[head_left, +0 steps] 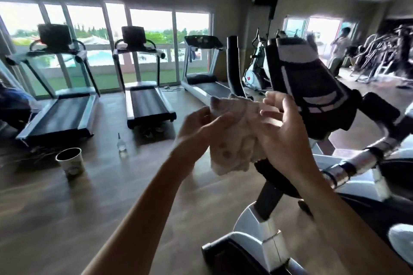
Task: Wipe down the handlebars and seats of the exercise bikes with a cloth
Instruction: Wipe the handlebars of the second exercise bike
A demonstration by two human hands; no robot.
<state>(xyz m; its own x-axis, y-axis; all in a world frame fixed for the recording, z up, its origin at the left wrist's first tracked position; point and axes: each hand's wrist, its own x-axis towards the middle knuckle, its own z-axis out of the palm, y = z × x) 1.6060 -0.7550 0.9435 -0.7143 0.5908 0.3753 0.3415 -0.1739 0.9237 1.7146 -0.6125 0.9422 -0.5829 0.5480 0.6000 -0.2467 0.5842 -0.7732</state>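
A crumpled pale cloth (pixel 237 140) hangs between both hands in front of me. My left hand (pixel 201 127) pinches its left upper edge. My right hand (pixel 283 134) holds its right side, fingers curled on the fabric. Just right of the hands stands the exercise bike's black and grey console (pixel 306 80). A black handlebar (pixel 233 65) rises behind the cloth, and a chrome-and-black handlebar (pixel 366 158) runs off to the right. The bike's white frame (pixel 259 230) stands below my right forearm. No seat is in view.
A paper cup (pixel 70 162) and a small clear bottle (pixel 121 145) stand on the wooden floor to the left. Three treadmills (pixel 147 105) line the windows. More bikes (pixel 257 67) and a person (pixel 339 51) are at the back right.
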